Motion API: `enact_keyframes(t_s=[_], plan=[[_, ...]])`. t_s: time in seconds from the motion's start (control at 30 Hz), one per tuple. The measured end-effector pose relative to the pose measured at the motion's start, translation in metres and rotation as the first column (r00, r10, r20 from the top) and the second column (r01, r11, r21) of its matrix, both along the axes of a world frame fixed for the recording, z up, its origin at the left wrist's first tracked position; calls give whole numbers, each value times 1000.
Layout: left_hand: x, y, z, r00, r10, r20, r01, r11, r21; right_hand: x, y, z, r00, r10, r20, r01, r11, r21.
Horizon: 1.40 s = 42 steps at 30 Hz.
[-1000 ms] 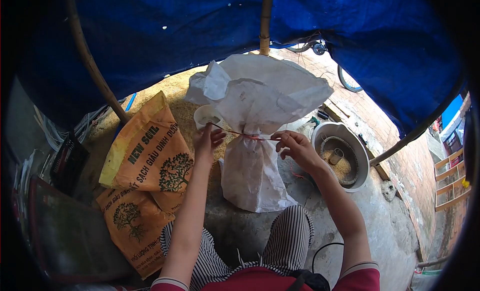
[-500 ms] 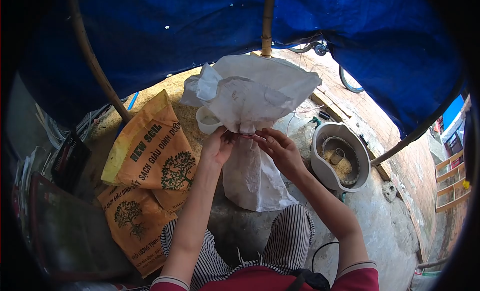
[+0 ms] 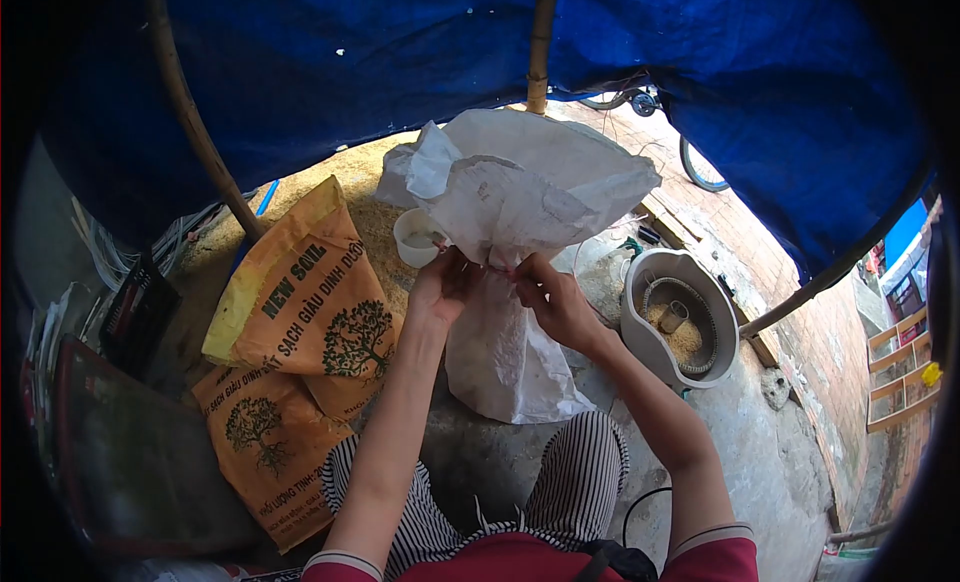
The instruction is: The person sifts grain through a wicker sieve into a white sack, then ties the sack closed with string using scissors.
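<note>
Your hands are closing in: a second ago they were spread apart with a red string taut between them, and now your left hand (image 3: 445, 287) and right hand (image 3: 552, 304) are both pinching the gathered neck of the white sack (image 3: 500, 357). The sack is standing at the centre of the frame on the concrete floor (image 3: 770, 472). Behind it a white cup (image 3: 413, 238) is showing pale contents, and at the right a grey basin (image 3: 636, 334) is holding husk-like grain and a small tin (image 3: 672, 315). Orange soil bags (image 3: 300, 302) are crowding the left, while bare floor is lying open at the lower right.
</note>
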State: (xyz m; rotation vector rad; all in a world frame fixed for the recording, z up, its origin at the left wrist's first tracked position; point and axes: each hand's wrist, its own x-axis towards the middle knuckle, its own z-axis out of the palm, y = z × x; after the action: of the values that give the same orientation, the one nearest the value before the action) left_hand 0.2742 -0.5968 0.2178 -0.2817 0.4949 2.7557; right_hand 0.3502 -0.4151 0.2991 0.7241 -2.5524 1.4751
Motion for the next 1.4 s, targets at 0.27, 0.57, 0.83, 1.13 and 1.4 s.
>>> enact_keyframes(t_s=[0.27,0.57,0.83,1.13,1.4], plan=[[-6,7,-17,986,140,92,-148,985,89,1,9,-7,979,-82,-186,89,996,30],[16,-10,31,962,190,198,-206,976,64,-28,-5,-6,999,31,14,-30,995,-96],[65,-25,98,744,-68,-665,-583,421,-695,-57,-16,-7,987,72,140,-24,947,-320],[80,25,94,376,-318,-870,-901,91,-423,-44,-35,-24,898,175,-405,-222,972,-74],[46,-14,69,680,-286,-675,-676,109,-728,-55,-10,-11,914,287,286,-111,857,-504]])
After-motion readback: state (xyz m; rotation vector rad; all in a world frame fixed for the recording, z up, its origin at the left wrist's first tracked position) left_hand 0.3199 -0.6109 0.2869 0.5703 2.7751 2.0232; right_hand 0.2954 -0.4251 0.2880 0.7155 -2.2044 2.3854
